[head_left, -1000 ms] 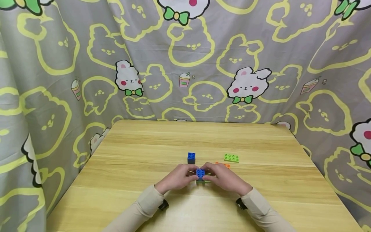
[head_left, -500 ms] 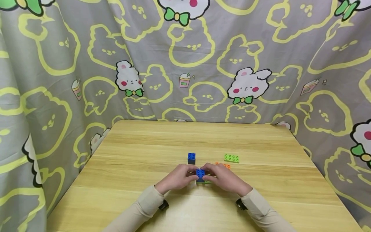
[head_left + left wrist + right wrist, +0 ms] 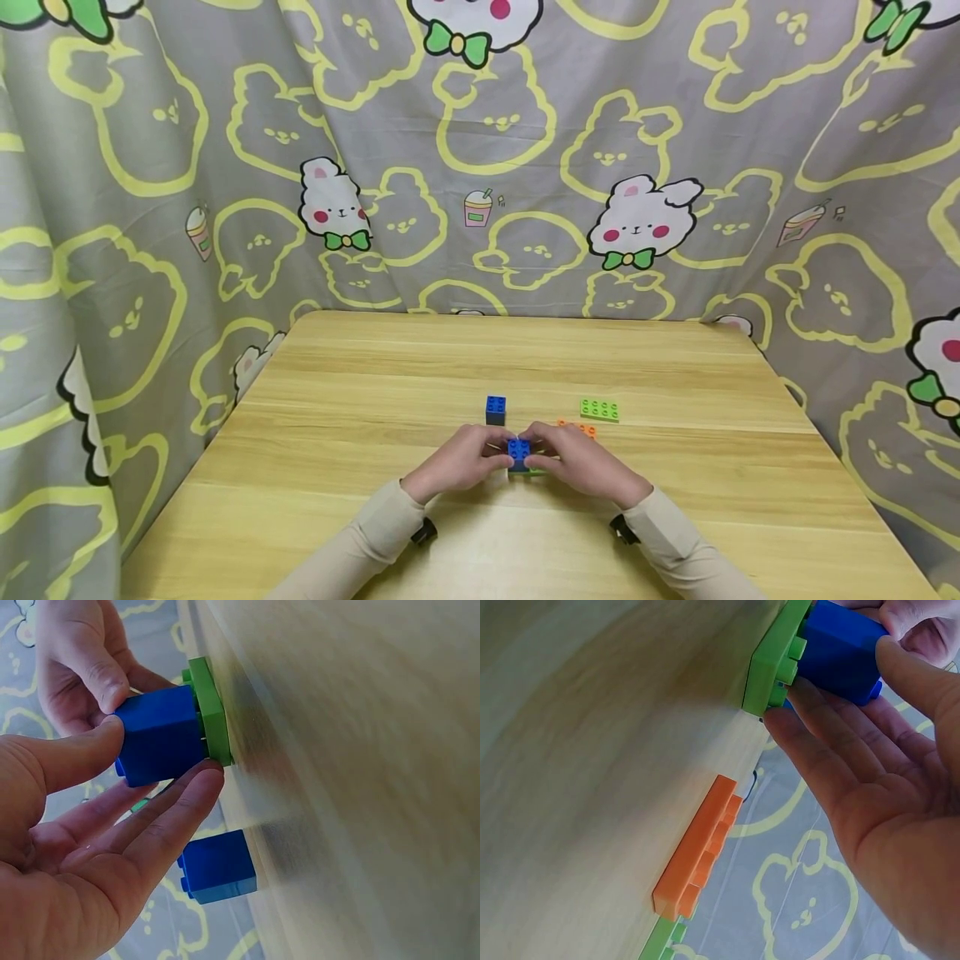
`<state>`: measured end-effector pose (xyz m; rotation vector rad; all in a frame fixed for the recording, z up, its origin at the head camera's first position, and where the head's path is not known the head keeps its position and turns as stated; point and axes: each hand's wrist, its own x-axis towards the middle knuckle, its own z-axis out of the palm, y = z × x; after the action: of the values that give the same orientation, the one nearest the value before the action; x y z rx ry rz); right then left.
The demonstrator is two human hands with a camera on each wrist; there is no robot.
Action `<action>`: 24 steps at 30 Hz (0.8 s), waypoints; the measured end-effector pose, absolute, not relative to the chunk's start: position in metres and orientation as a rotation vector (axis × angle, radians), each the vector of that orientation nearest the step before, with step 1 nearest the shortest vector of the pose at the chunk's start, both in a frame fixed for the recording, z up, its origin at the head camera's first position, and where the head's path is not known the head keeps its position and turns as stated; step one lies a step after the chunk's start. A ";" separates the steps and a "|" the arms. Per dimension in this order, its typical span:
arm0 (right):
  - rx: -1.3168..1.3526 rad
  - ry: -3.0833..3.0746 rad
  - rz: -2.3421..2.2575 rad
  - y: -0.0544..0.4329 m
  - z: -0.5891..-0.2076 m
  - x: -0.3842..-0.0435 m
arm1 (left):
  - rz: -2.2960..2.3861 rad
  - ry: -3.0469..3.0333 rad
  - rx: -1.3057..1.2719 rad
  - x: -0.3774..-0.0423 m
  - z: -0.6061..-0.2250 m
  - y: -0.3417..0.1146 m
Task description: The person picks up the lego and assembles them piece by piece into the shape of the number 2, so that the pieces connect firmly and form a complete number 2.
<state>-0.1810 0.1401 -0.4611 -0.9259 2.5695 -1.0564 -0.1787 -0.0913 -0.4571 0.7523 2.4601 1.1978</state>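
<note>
Blue block [image 3: 519, 452]: sat lower centre of head frame, atop green plate [image 3: 765, 671].
Left hand [image 3: 463, 458]: gripped the block, thumb and fingers.
Right hand [image 3: 585, 460]: gripped it too, opposite side.
Orange brick [image 3: 696, 851]: lay lower left, right-wrist frame.

Blue bricks [image 3: 519, 451], green plates [image 3: 214, 712], orange plate [image 3: 695, 844], yellowish wood-grained worktop [image 3: 525, 354], grey curtain [image 3: 525, 187] with yellow cartoon outlines

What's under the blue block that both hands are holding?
A flat green brick lies under the blue block, sticking out toward the right hand with bare studs showing. The studs directly beneath the block are largely covered, so their number can't be seen.
</note>
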 end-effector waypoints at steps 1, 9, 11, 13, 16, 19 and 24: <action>-0.931 2.571 -1.056 0.140 -0.461 -0.181 | 1.197 2.461 0.753 -0.178 -0.457 -0.091; -0.926 2.589 -1.039 0.139 -0.460 -0.180 | 1.172 2.487 0.773 -0.178 -0.457 -0.091; -0.924 2.597 -1.035 0.139 -0.461 -0.180 | 1.164 2.495 0.781 -0.178 -0.457 -0.091; -0.927 2.600 -1.034 0.139 -0.461 -0.180 | 1.158 2.499 0.784 -0.179 -0.458 -0.091; -0.931 2.596 -1.037 0.139 -0.461 -0.180 | 1.156 2.498 0.785 -0.179 -0.458 -0.091; -0.921 2.589 -1.038 0.139 -0.460 -0.180 | 1.152 2.500 0.784 -0.179 -0.458 -0.092; -0.903 2.578 -1.037 0.141 -0.460 -0.180 | 1.142 2.502 0.786 -0.180 -0.458 -0.093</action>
<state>-0.1801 0.1410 -0.4603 -0.9028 2.5780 -1.0370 -0.1796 -0.0926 -0.4579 0.7859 2.5016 1.1425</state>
